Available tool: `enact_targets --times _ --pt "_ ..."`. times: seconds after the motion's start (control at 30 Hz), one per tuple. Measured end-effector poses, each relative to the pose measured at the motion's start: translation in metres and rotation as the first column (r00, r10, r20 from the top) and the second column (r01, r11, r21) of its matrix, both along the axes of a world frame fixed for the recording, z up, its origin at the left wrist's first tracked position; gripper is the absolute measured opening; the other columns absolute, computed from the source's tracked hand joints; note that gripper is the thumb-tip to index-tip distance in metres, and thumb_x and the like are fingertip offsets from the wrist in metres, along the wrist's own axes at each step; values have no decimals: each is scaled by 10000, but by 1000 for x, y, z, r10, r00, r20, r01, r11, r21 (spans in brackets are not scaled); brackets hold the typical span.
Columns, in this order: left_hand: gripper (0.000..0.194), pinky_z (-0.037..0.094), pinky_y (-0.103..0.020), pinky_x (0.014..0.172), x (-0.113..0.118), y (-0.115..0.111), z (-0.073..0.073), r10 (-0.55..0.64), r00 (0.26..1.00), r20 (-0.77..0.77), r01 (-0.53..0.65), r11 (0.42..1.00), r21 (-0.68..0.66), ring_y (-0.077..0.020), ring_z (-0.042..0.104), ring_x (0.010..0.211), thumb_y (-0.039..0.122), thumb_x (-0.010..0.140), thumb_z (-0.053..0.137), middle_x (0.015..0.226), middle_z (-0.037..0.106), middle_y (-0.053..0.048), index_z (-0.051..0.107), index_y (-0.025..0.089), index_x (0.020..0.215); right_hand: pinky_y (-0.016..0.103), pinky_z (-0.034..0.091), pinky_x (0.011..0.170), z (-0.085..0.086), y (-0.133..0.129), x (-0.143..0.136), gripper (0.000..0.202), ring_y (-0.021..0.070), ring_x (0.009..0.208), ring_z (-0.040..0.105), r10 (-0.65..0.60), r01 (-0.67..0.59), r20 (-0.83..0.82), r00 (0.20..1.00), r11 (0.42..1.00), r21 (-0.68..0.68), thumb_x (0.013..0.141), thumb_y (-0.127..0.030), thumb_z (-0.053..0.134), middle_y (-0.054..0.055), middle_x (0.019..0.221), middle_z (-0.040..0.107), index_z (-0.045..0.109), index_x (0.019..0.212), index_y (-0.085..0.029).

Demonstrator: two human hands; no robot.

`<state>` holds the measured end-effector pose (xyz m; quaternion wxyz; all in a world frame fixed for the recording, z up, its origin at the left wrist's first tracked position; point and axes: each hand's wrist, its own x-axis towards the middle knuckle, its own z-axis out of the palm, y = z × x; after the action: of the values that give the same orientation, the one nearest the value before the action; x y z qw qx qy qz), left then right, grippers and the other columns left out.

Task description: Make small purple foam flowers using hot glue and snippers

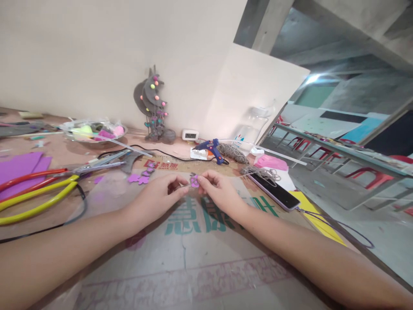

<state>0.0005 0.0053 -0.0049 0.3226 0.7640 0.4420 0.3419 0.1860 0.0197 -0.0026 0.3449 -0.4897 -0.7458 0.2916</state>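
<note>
My right hand (pixel 219 189) pinches a small purple flower cutout (pixel 194 181) with grey on it, above the cardboard. Close by on the left, my left hand (pixel 164 189) has thumb and forefinger pinched together on what looks like thin grey yarn (pixel 185 185) reaching to the cutout. Fine details between the fingertips are too small to make out. More purple flower cutouts (pixel 139 178) lie beyond my left hand, some with grey pieces on them. Behind my right hand, a blue glue gun (pixel 211 150) rests near a bundle of grey yarn (pixel 232 153).
Red-handled pliers (pixel 35 174) and yellow-handled scissors (pixel 41 200) lie left, by purple sheets (pixel 24 168). A bowl of pompoms (pixel 93 133), a grey moon-shaped ornament (pixel 153 103) and a small clock (pixel 190 135) stand along the wall. A phone (pixel 274 189) lies right, yarn on it.
</note>
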Motion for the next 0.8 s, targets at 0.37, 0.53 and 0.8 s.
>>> enact_targets --times 0.37,0.53,0.8 --pt "249 369 -247 569 -1 0 -1 18 997 -79 -17 1000 17 -154 543 638 343 834 425 683 616 17 605 205 732 216 330 529 18 25 24 299 93 544 443 -25 -11 271 962 992 129 831 -376 449 -27 575 503 524 642 -156" --pt "262 378 -255 574 0 2 -2 19 997 -76 -17 1000 24 -168 557 648 357 837 420 717 641 7 632 220 769 246 407 629 23 57 56 221 116 651 527 -138 106 247 959 985 137 786 -311 516 16 766 617 609 891 -141" --pt "280 377 -246 584 0 -1 1 23 996 -84 -23 1000 5 -165 561 670 344 851 400 683 614 13 608 198 735 291 417 755 16 44 46 343 169 841 562 33 -214 570 821 943 254 795 -410 564 79 948 620 633 1030 -169"
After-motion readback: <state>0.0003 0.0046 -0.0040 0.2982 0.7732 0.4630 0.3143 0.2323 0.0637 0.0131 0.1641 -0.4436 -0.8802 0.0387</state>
